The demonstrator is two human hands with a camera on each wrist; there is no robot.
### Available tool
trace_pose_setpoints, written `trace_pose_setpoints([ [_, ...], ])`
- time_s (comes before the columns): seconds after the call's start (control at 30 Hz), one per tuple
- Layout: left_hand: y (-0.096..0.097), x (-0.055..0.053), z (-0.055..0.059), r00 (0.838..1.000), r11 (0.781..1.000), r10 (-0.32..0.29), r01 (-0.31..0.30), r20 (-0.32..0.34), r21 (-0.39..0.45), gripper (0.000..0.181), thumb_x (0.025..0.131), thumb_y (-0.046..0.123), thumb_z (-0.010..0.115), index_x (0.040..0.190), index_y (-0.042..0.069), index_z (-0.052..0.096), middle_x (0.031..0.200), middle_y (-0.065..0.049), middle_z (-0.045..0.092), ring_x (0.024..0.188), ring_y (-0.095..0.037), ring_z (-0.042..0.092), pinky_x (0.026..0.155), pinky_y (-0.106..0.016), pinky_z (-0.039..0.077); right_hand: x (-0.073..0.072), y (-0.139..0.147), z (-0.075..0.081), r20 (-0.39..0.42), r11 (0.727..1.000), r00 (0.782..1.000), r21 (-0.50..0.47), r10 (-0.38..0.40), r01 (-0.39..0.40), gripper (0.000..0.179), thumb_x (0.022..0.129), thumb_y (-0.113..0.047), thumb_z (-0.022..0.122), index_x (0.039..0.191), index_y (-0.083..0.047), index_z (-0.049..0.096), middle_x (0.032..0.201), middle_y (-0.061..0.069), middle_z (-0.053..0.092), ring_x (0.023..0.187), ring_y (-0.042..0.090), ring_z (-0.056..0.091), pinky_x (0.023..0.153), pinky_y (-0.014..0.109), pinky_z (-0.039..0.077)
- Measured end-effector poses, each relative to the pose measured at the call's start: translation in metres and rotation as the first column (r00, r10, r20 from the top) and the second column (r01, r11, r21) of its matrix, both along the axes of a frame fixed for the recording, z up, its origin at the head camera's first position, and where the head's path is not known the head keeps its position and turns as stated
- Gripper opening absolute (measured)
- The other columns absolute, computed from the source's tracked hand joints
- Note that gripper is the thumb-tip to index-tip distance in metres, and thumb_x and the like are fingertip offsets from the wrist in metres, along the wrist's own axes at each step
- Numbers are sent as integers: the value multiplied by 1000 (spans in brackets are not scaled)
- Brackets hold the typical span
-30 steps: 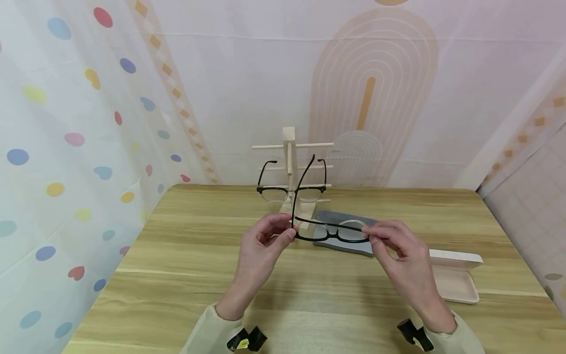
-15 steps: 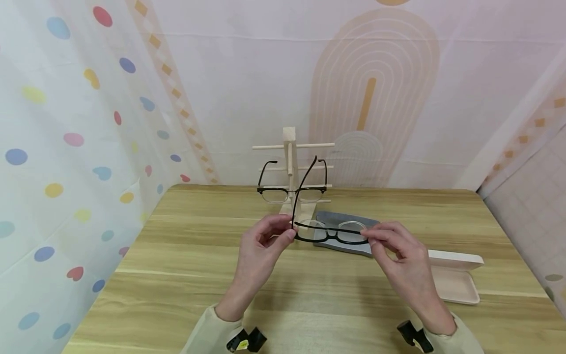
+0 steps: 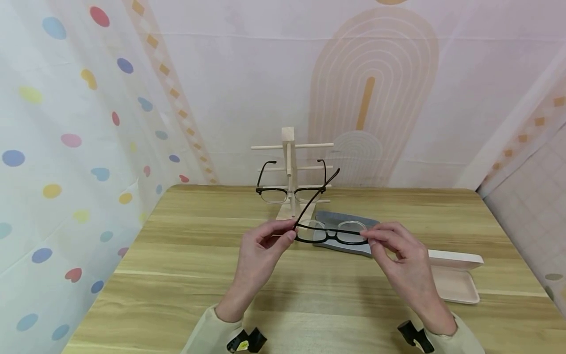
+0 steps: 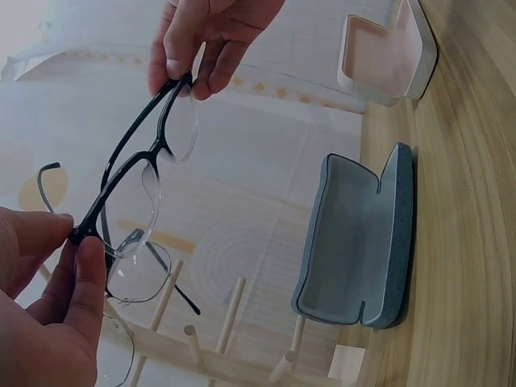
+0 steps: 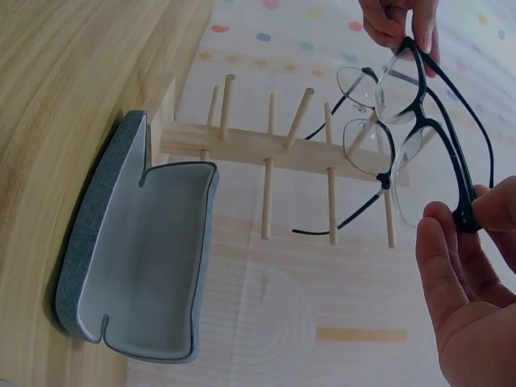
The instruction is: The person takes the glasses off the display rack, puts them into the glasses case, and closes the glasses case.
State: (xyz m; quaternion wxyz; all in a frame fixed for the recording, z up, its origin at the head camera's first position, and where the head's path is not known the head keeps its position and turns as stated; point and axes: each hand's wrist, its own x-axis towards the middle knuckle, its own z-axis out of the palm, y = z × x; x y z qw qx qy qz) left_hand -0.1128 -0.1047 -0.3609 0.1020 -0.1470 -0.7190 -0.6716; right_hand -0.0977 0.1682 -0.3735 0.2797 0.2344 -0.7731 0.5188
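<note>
Both hands (image 3: 261, 255) (image 3: 408, 259) — fingertip pinch, black glasses (image 4: 155, 152)

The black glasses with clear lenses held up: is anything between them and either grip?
Nothing visible: the left grip and right grip directly pinch opposite ends of the black glasses. The open grey case lies beyond.

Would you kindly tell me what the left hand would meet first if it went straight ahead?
Beyond the black glasses it holds, the left hand would probably meet the wooden stand first, though depth is unclear.
</note>
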Motion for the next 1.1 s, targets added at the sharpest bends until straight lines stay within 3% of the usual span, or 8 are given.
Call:
trace_pose_setpoints([
  [0.53,-5,1,-1,1000,1000,-3,3,-22,-26,22,92,-6,73,113,-1,78,109,-14,74,92,-5,69,80,-23,59,0,-2,0,11,1000,1000,16,2,-2,31,87,21,65,100,-3,79,102,3,69,97,4,66,82,15,57],
  [0.7,-6,1,-2,999,1000,-18,17,-43,-22,21,93,-4,73,113,-1,78,107,-14,74,94,-9,69,82,-23,59,0,-2,1,38,1000,999,11,11,-11,29,88,20,65,101,-2,79,102,6,69,96,6,66,82,16,57],
  [1.1,-6,2,-3,999,999,-17,16,-42,-37,20,92,-3,74,111,0,79,104,-16,73,92,-11,68,78,-23,59,-1,-4,0,10,1000,1000,13,20,-20,31,87,21,65,101,-3,79,102,6,69,96,5,67,85,17,57],
])
